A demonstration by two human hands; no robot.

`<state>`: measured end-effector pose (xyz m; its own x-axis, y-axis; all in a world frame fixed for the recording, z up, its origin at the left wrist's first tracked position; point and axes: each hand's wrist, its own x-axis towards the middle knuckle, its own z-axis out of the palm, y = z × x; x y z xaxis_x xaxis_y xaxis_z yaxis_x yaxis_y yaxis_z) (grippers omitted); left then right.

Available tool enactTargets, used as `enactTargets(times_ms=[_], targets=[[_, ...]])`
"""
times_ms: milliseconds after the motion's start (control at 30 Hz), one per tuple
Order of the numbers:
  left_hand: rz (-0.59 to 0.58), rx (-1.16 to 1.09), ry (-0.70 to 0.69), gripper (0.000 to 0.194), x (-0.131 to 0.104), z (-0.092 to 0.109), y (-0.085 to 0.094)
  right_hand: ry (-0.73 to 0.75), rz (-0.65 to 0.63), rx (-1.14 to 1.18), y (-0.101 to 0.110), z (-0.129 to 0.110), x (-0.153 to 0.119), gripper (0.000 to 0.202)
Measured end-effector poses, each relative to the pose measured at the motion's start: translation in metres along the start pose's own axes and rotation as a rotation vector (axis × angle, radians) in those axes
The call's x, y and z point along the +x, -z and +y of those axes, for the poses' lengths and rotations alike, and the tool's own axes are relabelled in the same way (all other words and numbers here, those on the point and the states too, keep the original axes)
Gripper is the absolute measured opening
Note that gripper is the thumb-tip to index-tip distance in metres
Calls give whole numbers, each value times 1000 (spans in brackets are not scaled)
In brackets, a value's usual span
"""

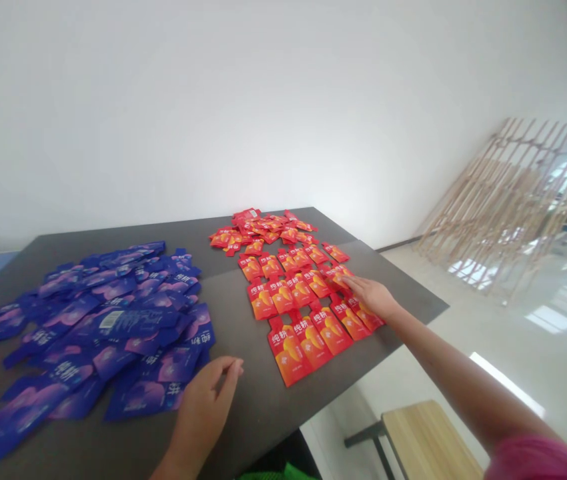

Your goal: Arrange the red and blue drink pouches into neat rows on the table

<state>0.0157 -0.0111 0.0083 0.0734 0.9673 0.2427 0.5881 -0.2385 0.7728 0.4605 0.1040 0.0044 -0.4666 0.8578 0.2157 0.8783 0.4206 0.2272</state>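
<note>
While right hand (371, 295) lays extended fingers on orange packets (289, 350) rowed across table (229, 293), grip impossible to tell, left hand (206, 403) sits beside blue packets (113, 321), fingertips drawn close together; loose orange heap (263, 230) lies behind rows.

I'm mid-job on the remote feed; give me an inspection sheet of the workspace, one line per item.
Surface: dark table, flat; white wall behind it.
Job's things: blue packets in an overlapping pile on the left; red packets face up in three rows on the right; more in a red heap beyond the rows.
Clutter: nothing seen besides loose packets.
Left hand: half curled beside the blue pile; no packet visible in it.
Right hand: fingers at a packet at the middle row's right end; grip unclear.
Cables: nothing seen.
Surroundings: wooden-topped stool, shiny floor, slatted wooden rack to the right.
</note>
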Motion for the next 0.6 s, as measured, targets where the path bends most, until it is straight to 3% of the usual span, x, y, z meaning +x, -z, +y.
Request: enactTargets(times_ms=[433, 600], targets=[[0, 0, 23, 35, 2, -2, 0, -4, -143, 117, -13, -2, 23, 48], [-4, -19, 18, 34, 1, -3, 0, -62, -97, 164, -5, 2, 20, 40]])
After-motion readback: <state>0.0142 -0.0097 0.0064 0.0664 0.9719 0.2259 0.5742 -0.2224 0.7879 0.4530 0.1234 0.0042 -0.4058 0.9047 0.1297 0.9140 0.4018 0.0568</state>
